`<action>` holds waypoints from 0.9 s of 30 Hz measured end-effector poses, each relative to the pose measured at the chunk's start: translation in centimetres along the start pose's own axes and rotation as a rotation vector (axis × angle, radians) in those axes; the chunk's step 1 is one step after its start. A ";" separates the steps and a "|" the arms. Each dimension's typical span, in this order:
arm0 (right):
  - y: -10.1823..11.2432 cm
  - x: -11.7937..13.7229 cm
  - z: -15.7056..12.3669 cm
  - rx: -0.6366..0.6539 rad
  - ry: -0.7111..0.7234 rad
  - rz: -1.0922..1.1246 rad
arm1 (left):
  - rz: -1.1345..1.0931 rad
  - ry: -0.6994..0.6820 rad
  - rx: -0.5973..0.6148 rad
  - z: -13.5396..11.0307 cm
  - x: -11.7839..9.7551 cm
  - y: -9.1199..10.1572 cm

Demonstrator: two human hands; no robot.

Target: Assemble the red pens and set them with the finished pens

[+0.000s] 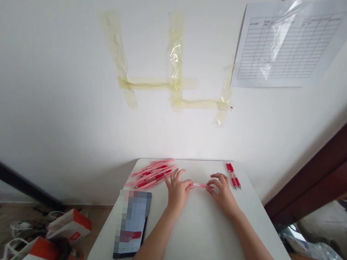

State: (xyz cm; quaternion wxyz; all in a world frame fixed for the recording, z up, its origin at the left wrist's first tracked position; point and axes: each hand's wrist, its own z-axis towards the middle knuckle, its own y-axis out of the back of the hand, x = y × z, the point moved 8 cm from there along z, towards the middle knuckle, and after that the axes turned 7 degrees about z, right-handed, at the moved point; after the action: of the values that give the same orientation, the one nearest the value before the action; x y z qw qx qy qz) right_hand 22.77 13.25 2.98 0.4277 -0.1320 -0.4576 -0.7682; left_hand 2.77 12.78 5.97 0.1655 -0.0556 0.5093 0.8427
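Between my two hands a slim pink pen (199,185) with a small white label lies level, just over the white table (211,241). My left hand (179,190) pinches its left end between thumb and forefinger, the other fingers raised. At its right end, my right hand (223,192) pinches with thumb and fingertips. A pile of pink and red pens (153,175) lies left of my left hand, close to its fingers. Two red pens with clear middles (233,176) rest side by side beyond my right hand.
A phone (132,229), partly blurred out, lies on the table's left side. The table's far edge meets a white wall with yellowed tape (176,56) and a printed sheet (287,47). Paper bags (70,224) stand on the floor at left; clear plastic (328,254) lies at right.
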 end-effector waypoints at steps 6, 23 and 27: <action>-0.1 -0.4 -0.1 -0.007 -0.031 -0.022 | -0.006 0.012 -0.007 0.1 0.1 0.1; 0.3 -0.5 0.1 -0.035 0.000 0.021 | -0.004 0.026 0.001 0.1 0.2 0.0; 0.3 -0.8 0.1 -0.031 -0.002 0.023 | 0.001 0.023 -0.015 0.0 0.2 0.0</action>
State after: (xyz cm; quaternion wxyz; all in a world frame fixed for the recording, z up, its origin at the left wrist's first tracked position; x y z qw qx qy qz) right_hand 23.42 13.68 2.73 0.4342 -0.1447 -0.4444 -0.7701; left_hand 2.55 12.84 5.97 0.1590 -0.0665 0.5050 0.8458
